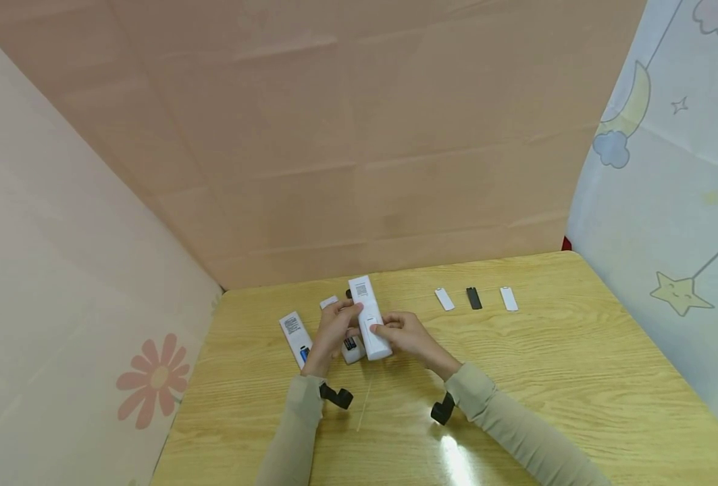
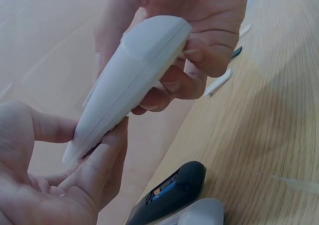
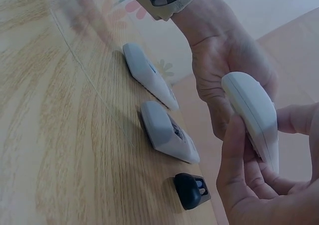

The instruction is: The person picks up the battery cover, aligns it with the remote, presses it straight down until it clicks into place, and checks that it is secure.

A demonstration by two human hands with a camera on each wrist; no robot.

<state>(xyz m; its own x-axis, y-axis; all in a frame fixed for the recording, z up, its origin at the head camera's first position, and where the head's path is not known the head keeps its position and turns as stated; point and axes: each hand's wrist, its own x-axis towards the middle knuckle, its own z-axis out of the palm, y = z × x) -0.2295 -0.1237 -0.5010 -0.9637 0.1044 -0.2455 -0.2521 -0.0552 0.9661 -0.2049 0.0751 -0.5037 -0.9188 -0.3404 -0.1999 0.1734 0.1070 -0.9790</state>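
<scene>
Both hands hold a white remote control [image 1: 361, 290] above the table, its back with a printed label turned up in the head view. My left hand [image 1: 334, 327] grips its left side around the middle. On the other side, my right hand [image 1: 410, 335] grips the lower end, thumb on the battery cover [image 1: 371, 325]. Beneath and beside the left hand lie a white remote [image 1: 352, 352] with dark batteries showing, another white remote [image 1: 293, 327] with a blue battery, and a black remote [image 2: 192, 177] with batteries in its open compartment.
Toward the back right of the wooden table [image 1: 547, 378] lie a white battery cover [image 1: 444, 299], a black cover [image 1: 474, 298] and a second white cover [image 1: 508, 299] in a row. A peach cloth [image 1: 359, 135] hangs behind the table, with printed cloths on both sides.
</scene>
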